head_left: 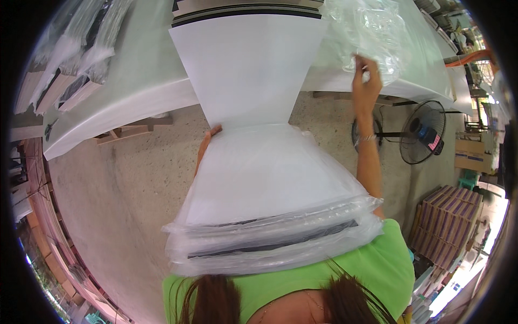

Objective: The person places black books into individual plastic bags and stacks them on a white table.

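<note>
A stack of white sheets in clear plastic bags (pixel 275 178) leans against my body, its gathered plastic folds lying across my chest. My left hand (pixel 209 139) is closed on the left edge of this bagged stack, near its far end; the thumb shows on top and most of the fingers are hidden underneath. A large white sheet (pixel 248 70) stretches from there toward the table. My right hand (pixel 367 78) is raised at the right, fingers curled in a pinch, in front of loose clear plastic bags (pixel 372 32). Whatever it pinches, if anything, I cannot make out.
On the covered table (pixel 145 70), more sheets with dark edges (pixel 245 12) are piled beyond the white sheet. Bagged bundles (pixel 70 70) lie at the far left, near scissors (pixel 50 128). A fan (pixel 422 132) stands at the right, with a cardboard box (pixel 472 155) beyond.
</note>
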Motion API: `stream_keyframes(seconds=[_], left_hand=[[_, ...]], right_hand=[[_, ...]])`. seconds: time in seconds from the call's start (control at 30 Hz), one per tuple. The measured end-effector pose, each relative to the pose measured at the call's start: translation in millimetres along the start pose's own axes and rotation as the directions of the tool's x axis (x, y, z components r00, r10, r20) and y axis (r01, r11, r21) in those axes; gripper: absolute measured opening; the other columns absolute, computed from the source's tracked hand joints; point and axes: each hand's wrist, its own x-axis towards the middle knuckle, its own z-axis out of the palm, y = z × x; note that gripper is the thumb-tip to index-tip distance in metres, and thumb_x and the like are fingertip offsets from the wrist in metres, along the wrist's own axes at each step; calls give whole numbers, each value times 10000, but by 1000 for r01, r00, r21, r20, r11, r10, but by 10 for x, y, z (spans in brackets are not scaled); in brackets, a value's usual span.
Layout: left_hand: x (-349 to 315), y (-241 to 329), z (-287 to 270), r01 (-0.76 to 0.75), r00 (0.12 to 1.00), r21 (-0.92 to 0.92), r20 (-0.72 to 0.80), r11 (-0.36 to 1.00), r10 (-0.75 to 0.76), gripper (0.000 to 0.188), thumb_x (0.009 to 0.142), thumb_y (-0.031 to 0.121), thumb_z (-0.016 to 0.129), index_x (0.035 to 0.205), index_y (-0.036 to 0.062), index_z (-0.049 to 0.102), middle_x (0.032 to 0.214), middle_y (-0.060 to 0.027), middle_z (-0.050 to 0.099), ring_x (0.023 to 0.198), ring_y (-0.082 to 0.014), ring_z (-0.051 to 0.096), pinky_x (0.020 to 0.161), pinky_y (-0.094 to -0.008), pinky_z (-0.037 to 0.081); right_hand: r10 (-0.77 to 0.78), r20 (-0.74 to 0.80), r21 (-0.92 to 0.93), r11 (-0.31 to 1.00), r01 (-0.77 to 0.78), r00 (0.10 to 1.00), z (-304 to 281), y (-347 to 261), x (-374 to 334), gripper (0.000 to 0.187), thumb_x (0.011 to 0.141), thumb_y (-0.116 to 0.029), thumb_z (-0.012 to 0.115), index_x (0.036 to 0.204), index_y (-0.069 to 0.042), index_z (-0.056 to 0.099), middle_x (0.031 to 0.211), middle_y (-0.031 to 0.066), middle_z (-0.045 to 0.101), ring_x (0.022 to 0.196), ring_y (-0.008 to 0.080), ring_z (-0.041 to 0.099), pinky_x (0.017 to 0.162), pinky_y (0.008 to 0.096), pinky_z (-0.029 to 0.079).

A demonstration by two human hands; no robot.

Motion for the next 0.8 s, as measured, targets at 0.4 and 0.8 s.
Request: stream_keyframes(seconds=[0.4, 0.8], left_hand=[[-88, 1064, 15, -198, 976, 702, 202, 685, 74, 453, 930, 359, 463, 1287, 80, 463, 1183, -107, 513, 1071, -202, 478, 926, -306, 366], [-503, 1905, 1124, -417, 844, 716, 534, 559, -53, 436, 919, 238, 499, 1318, 84, 416, 1221, -109, 497, 1110, -211, 480, 958, -343, 378]], right_hand=[[5, 320, -395, 909, 129, 947, 488, 1036, 927, 423, 743, -432, 678, 1057, -151, 641, 991, 159, 577, 957, 329, 529, 825, 393, 420], [223, -28, 531, 829, -174, 974, -210, 487, 1487, 264, 889, -249, 581, 876, 14, 597, 806, 6, 563, 739, 71, 471, 668, 221, 394]])
